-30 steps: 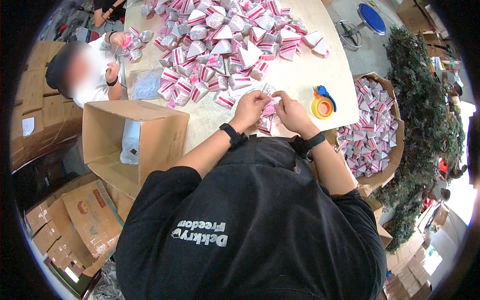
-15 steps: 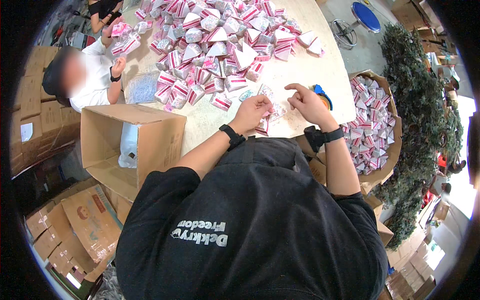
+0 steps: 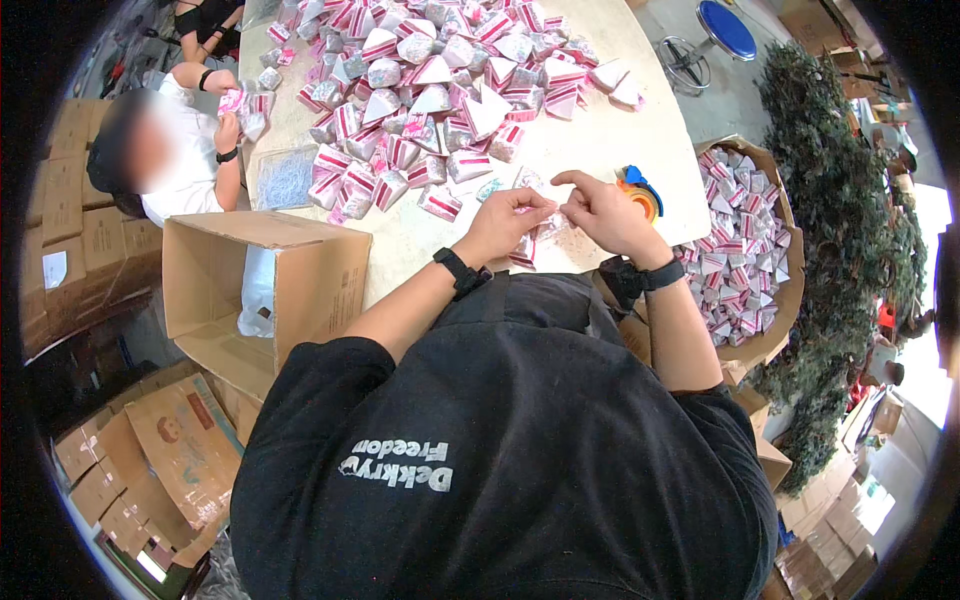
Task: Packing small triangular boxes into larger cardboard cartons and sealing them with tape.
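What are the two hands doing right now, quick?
Left hand: closed, pinching the small red-and-white packet.
Right hand: closed on the same packet, fingers pinching its top.

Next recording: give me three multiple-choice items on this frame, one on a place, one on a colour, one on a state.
1. Where is the orange tape dispenser?
A. beside the right hand
B. inside the open cardboard box
C. on the floor

2. What colour is the stool seat?
A. red
B. blue
C. green

3. How is the small striped packet held?
A. lying untouched
B. by the left hand alone
C. between both hands

Answers:
1 A: it sits on the table just past the right hand.
2 B: the round seat is blue.
3 C: both hands' fingers pinch it.
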Demonstrator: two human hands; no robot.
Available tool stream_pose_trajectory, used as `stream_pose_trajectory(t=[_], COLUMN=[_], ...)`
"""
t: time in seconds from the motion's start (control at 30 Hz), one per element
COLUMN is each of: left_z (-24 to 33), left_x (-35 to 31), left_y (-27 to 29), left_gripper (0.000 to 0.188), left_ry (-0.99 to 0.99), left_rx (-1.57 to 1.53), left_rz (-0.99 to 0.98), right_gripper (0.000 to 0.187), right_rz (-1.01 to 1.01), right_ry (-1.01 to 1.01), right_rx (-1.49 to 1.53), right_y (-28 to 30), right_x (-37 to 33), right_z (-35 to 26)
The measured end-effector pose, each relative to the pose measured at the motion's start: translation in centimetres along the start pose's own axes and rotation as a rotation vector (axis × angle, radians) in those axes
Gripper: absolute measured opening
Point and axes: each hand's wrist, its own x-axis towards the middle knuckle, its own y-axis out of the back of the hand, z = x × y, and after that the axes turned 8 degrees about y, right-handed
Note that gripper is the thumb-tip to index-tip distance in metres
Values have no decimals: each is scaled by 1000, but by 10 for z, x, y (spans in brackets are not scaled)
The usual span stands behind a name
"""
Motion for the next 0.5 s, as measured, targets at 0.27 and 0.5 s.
stream_pose_trajectory(t=[0.27, 0.5], left_z=[28, 34], left_x=[-15, -19], left_y=[3, 2], left_gripper=[16, 19], left_ry=[-55, -120], left_rx=[105, 216], left_rz=[10, -20], right_gripper=[34, 32], right_rz=[77, 75], right_ry=[59, 49], right_rx=[151, 184], right_y=[-14, -10], right_x=[8, 9], right_z=[-1, 3])
